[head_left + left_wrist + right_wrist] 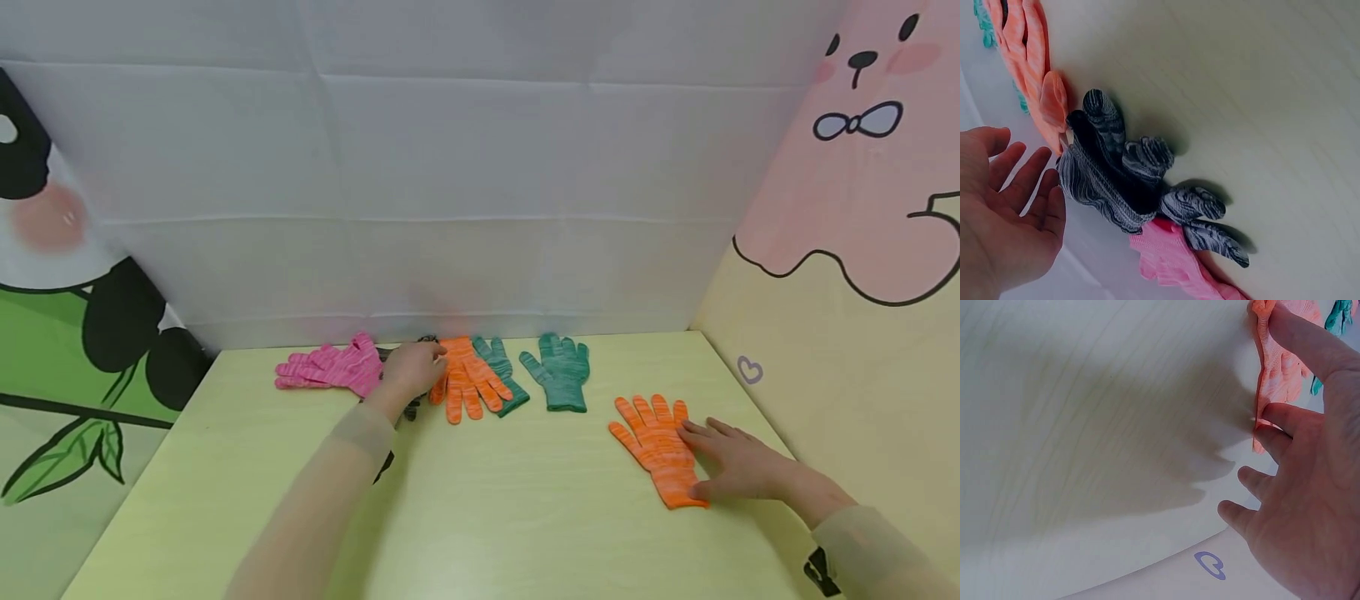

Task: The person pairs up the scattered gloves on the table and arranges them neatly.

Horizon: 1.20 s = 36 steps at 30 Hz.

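Note:
In the head view my left hand point(411, 372) is over a black-and-grey knit glove at the table's back. The left wrist view shows this black-and-grey glove point(1107, 187) with its cuff gaping, apart from my loosely bent fingers point(1032, 181), which hold nothing. An orange glove point(467, 375) lies just right of that hand, partly over a green glove point(517, 396). On the right, another orange glove point(660, 450) lies flat, fingers spread. My right hand point(738, 462) touches its side with thumb and fingertips, fingers fairly straight, as the right wrist view point(1297, 462) also shows.
Pink gloves point(330, 367) lie at the back left, against the black-and-grey one. A second green glove point(562, 375) rests flat at the back, right of the overlapping pair. The pale table point(487, 517) ends at a white cloth wall point(465, 275) and a printed right wall point(862, 375).

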{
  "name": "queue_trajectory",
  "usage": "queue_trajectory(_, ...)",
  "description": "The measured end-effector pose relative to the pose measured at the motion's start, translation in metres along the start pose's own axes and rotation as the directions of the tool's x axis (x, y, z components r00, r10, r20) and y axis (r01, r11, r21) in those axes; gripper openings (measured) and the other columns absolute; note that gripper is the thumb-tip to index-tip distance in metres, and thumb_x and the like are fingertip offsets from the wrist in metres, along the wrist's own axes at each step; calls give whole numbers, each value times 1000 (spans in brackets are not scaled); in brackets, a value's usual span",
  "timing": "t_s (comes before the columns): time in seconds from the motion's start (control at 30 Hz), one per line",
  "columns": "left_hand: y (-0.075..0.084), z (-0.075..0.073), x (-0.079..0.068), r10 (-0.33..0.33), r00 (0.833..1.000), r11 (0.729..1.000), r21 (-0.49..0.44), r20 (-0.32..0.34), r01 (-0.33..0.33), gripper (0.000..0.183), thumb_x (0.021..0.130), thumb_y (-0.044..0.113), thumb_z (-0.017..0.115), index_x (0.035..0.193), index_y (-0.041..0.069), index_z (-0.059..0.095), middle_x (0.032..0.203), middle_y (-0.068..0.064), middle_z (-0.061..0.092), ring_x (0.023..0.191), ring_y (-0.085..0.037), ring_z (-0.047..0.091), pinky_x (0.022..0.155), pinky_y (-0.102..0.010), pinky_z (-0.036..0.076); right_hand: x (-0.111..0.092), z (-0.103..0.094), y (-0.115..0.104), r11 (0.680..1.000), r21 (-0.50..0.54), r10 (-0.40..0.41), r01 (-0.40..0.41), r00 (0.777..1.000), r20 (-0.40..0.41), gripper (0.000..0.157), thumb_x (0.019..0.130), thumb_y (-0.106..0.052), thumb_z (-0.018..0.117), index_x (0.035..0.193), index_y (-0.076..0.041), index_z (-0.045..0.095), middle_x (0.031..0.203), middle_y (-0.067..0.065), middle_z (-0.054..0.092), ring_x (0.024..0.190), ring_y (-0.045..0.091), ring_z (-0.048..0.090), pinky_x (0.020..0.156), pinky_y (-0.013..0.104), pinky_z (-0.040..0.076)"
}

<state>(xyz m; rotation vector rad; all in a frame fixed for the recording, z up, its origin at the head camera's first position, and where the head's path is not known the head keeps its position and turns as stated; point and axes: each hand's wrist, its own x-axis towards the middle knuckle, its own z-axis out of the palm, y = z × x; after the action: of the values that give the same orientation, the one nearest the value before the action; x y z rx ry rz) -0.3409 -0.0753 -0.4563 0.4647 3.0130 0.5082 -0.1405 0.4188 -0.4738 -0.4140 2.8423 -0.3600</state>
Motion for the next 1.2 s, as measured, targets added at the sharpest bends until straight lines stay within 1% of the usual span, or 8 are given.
queue_trajectory(0.13, 4, 7, 5, -39, 999, 998, 58, -7, 39, 38, 105, 32, 55, 136, 14, 67, 131, -8, 68, 114, -35, 64, 91, -52, 54, 0, 0, 1, 1000, 13, -13, 13, 1000, -6, 96, 82, -57, 78, 152, 0, 46, 158, 23, 38, 142, 60, 25, 104, 79, 26)
queue_trajectory(0.33, 5, 15, 11, -92, 995, 991, 97, -33, 95, 36, 102, 32, 57, 131, 14, 69, 127, -7, 70, 113, -35, 65, 96, -53, 51, 1, 3, 0, 999, 51, -19, 19, 1000, -6, 94, 83, -55, 79, 152, 0, 46, 159, 23, 37, 142, 60, 24, 104, 78, 27)
queue_trajectory(0.47, 6, 20, 15, -101, 994, 988, 112, -39, 105, 26, 102, 32, 59, 113, 12, 70, 107, -7, 72, 99, -33, 66, 86, -51, 53, 1, 3, 0, 999, 51, -7, 7, 1000, -5, 95, 83, -55, 78, 153, 0, 45, 160, 22, 37, 144, 59, 24, 105, 78, 27)
queue_trajectory(0.57, 7, 23, 18, -110, 993, 986, 124, -43, 115, 22, 102, 34, 60, 96, 13, 65, 89, -5, 66, 88, -31, 64, 76, -48, 53, 1, 2, 0, 999, 46, -10, 11, 1000, -5, 95, 83, -55, 78, 153, 0, 45, 160, 22, 37, 144, 58, 23, 105, 77, 28)
queue_trajectory(0.67, 9, 27, 21, -115, 992, 984, 129, -55, 122, 23, 101, 35, 62, 91, 14, 61, 84, -4, 64, 86, -30, 64, 74, -47, 52, 0, 2, 1, 999, 53, -11, 11, 1000, -5, 95, 84, -55, 78, 153, 0, 45, 160, 22, 36, 144, 58, 23, 105, 77, 28)
queue_trajectory(0.83, 6, 31, 24, -132, 990, 986, 91, -51, 137, 23, 101, 34, 65, 108, 12, 65, 103, -8, 71, 100, -36, 65, 85, -52, 53, 1, 3, 3, 997, 72, -1, 1, 1000, 5, 95, 83, -55, 79, 153, -1, 45, 161, 21, 35, 145, 58, 22, 105, 76, 29)
queue_trajectory(1.0, 5, 35, 27, -167, 986, 985, 34, -28, 168, 41, 100, 33, 65, 135, 12, 59, 128, -12, 67, 115, -39, 60, 95, -55, 49, 1, 5, 5, 996, 84, 25, -27, 999, 20, 96, 82, -55, 80, 155, -3, 44, 162, 19, 34, 146, 56, 21, 106, 75, 29)
queue_trajectory(1.2, 4, 35, 29, -183, 983, 969, -173, -19, 177, 62, 96, 17, 65, 154, 10, 43, 135, -14, 63, 115, -37, 60, 96, -54, 50, 1, 3, 3, 995, 95, 17, -18, 1000, 12, 95, 82, -52, 81, 154, -3, 44, 162, 20, 34, 146, 57, 20, 105, 76, 30)
